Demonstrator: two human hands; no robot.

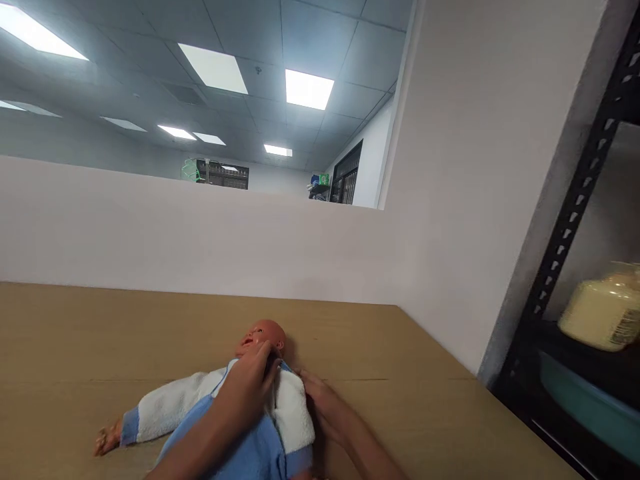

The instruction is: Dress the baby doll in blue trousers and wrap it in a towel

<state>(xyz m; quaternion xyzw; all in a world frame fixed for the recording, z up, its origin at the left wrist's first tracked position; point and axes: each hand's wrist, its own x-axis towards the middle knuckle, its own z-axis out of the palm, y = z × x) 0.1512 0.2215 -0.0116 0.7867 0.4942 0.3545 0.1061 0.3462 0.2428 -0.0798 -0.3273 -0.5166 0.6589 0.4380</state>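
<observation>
A baby doll point(263, 335) lies on its back on the brown table point(75, 347), head toward the far wall. It wears a blue and white fleece garment point(175, 403), with one sleeve stretched out to the left. My left hand point(253, 380) rests on the doll's chest near the neck, fingers curled on the garment's collar. My right hand point(320, 403) lies beside the doll's other white sleeve point(295, 413), fingers pressed against the cloth. The lower part of the doll is out of frame.
A white partition wall point(200, 240) runs behind the table. To the right stands a black metal shelf point(575, 213) holding a yellowish jar point(600, 310) and a teal tub point(590, 407).
</observation>
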